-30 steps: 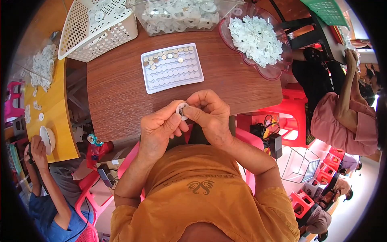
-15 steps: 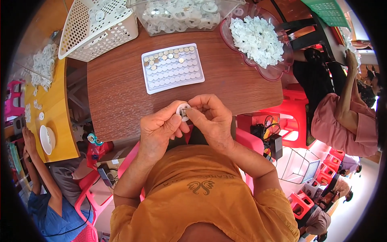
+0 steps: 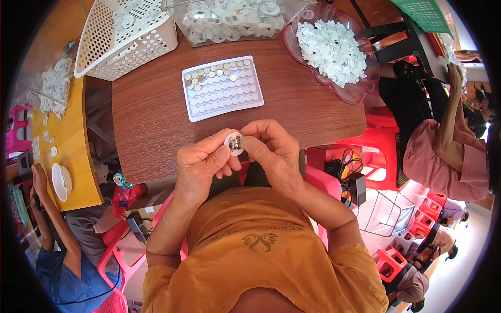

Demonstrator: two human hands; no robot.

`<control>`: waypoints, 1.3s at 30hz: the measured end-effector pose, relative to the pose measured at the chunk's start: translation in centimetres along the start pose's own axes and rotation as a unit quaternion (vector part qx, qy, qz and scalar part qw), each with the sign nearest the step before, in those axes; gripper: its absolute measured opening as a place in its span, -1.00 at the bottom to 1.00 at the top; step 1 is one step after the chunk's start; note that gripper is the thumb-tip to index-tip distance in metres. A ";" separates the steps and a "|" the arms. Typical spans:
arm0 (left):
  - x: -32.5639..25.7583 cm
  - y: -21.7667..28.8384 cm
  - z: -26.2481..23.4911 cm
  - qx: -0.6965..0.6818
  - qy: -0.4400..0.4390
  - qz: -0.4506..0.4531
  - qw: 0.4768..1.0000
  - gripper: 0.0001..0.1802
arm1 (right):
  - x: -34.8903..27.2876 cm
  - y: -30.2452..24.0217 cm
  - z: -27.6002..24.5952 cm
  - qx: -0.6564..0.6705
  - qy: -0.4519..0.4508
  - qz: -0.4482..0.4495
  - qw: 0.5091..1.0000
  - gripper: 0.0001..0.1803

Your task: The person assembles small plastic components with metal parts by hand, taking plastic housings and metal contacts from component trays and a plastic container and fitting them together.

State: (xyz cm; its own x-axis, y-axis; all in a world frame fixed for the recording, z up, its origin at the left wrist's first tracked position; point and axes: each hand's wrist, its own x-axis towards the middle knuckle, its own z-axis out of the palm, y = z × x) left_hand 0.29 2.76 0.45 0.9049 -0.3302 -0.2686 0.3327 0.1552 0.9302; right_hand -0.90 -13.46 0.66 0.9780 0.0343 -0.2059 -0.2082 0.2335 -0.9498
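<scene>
We see the left hand (image 3: pixel 201 164) and right hand (image 3: pixel 274 151) both pinching 1 small white round part (image 3: pixel 234 143) above the tabletop (image 3: pixel 151 120), near the white tray (image 3: pixel 222 87).

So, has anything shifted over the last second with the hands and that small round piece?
Barely: the left hand and right hand keep pinching the small round white plastic piece over the brown wooden table edge. The white dimpled tray and its silver discs haven't moved.

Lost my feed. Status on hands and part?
Left hand and right hand pinch white disc. Above table edge. Tray beyond; nothing blocking.
</scene>
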 end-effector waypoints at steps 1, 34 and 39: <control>0.0 0.0 0.0 0.008 -0.005 -0.004 1.000 -0.66 | 0.0 -0.1 0.0 -0.016 -0.006 -0.002 1.000 -0.80; 0.2 0.2 2.1 -0.119 0.069 -0.052 0.989 -0.62 | -0.5 1.7 -0.3 0.054 0.015 -0.046 0.997 -0.89; 0.3 -0.2 2.3 -0.108 0.095 -0.039 0.989 -0.62 | -0.8 2.2 0.2 0.087 0.020 -0.043 0.995 -0.90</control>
State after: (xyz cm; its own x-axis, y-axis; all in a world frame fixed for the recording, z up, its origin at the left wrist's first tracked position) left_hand -0.17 0.52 0.75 0.9007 -0.1716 -0.3991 0.4344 0.3389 0.8346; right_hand -2.12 -12.83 -1.23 0.9898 -0.0314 -0.1393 -0.1154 0.3989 -0.9097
